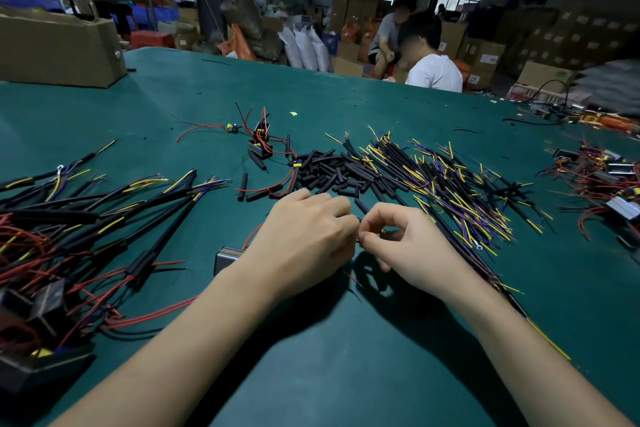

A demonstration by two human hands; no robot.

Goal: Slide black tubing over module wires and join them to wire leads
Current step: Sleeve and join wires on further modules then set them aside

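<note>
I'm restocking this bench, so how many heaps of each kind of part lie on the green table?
Cut black tubing heap: 1
Wire leads heap: 1
Joined assemblies heap, left: 1
Modules with red wires heap, far right: 1
Total: 4 heaps

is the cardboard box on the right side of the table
No, the cardboard box sits at the far left of the green table.

A big green tabletop is holding many things. A pile of short black tubes is lying in the middle. Yellow and purple wire leads are lying spread out beside it. Finished bundles are lying on the left. A cardboard box is sitting far back.
</note>
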